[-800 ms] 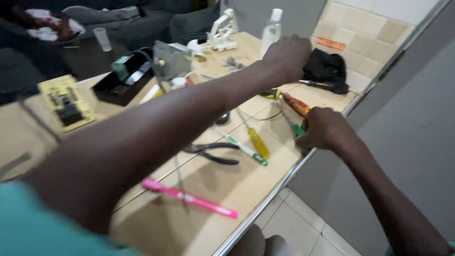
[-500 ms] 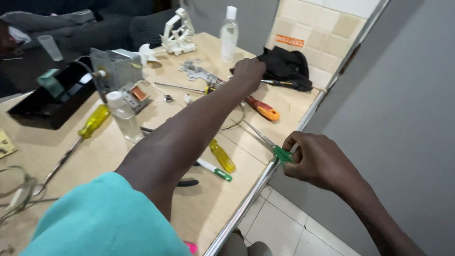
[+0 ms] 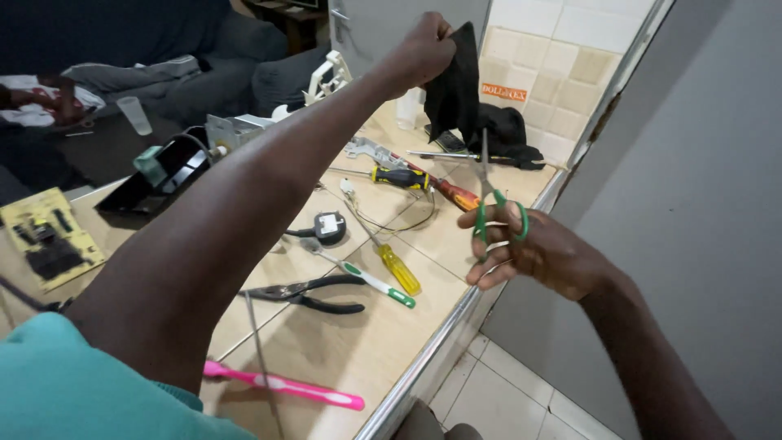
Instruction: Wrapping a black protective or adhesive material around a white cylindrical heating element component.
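Note:
My left hand [image 3: 421, 50] is raised over the far end of the bench and pinches the top edge of a black cloth [image 3: 456, 85], which hangs down from it. My right hand [image 3: 529, 248] holds green-handled scissors [image 3: 492, 204] upright, fingers through the loops, blades pointing up toward the cloth's lower edge. The blade tips are just below the hanging cloth, at its lower edge. The rest of the black cloth [image 3: 507, 134] lies bunched on the bench at the back.
On the tiled bench [image 3: 342, 350] lie a yellow-handled screwdriver [image 3: 391, 262], black pliers [image 3: 314, 293], a pink toothbrush [image 3: 285, 387], an orange-handled screwdriver [image 3: 452, 194], a black-and-yellow screwdriver [image 3: 395, 176], a black plug [image 3: 328, 226], a circuit board [image 3: 49, 238] and a black tray [image 3: 159, 181]. The bench edge drops to a tiled floor [image 3: 505, 399].
My left hand has lifted the black cloth up off the bench. My right hand has picked the green scissors off the bench edge and raised them under the cloth.

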